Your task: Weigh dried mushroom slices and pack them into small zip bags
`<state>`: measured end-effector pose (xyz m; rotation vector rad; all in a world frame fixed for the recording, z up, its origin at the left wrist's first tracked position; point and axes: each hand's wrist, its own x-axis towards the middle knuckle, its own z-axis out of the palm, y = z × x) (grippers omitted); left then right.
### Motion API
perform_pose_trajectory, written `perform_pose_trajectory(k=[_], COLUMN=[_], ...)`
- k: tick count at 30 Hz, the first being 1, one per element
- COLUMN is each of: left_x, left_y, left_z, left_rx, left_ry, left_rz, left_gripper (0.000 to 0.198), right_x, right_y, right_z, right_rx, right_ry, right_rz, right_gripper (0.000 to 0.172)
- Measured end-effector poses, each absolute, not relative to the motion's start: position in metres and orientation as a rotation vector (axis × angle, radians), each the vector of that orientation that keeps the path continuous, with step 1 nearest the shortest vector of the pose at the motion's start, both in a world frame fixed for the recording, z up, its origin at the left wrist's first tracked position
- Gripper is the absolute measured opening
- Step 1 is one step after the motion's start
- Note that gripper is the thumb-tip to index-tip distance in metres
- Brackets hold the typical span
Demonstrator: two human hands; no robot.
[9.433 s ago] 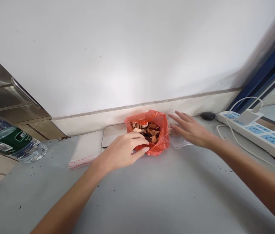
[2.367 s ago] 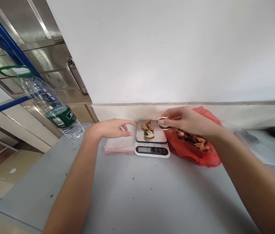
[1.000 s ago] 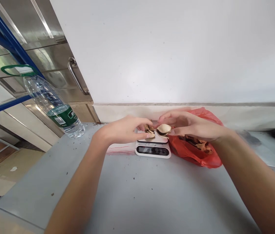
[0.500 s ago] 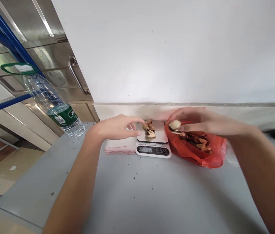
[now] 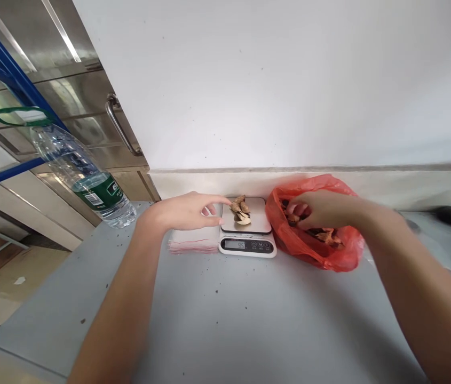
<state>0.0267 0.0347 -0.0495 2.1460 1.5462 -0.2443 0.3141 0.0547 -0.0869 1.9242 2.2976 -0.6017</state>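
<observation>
White wall (image 5: 269,80) fills the background above a smooth grey tabletop (image 5: 193,325) dotted with dark crumbs; a clear plastic water bottle with a green label (image 5: 101,192) stands at the far left. Near the wall sits a white digital scale with a square silver pan (image 5: 259,218), its display showing the digits 9 and 5. On the pan lies a small heap of curled brown and cream dried slices (image 5: 240,207). Left of the scale is a flat stack of clear, red-edged plastic bags (image 5: 195,244). Just right of it, an open, translucent red plastic bag (image 5: 315,257) holds more dried brown pieces (image 5: 329,238).

The person's left hand (image 5: 187,210) has thumb and forefinger spread, at the pan's left edge and close beside the heap. The right hand (image 5: 317,209) dips into the red bag, fingers curled; whether they pinch a piece cannot be told.

For good work here, the left fingertips should bear no weight on the pan, so the reading stays true, and the right fingers should grip lightly, since dry slices may crumble.
</observation>
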Motion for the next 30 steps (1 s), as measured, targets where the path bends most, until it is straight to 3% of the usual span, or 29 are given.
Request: perform_pose_trajectory(k=[5,10,16,23,30], left_x=[0.026,0.024,0.02,0.02,0.024], left_y=[0.035,0.037,0.038,0.036,0.034], left_z=[-0.049,-0.052,-0.052,-0.05,-0.049], left_rx=[2.152,2.172,2.132,2.143,2.124], left_ry=[1.541,1.545,1.537,1.548,1.603], left_rz=[-0.242,-0.232,-0.198,-0.221,-0.268], left_gripper=[0.066,0.066,0.068,0.068,0.069], right_x=[0.302,0.309,0.328,0.308,0.267], right_y=[0.047,0.053,0.057,0.048,0.043], right_z=[-0.085,-0.084,-0.077,-0.074,-0.093], right_rx=[1.949,2.012,1.956,1.809,2.01], right_ry=[2.095,2.243,2.542,2.712,2.641], right_rz=[-0.763,-0.657,-0.75,-1.128,-1.029], right_gripper=[0.017,0.023,0.01,0.025,0.043])
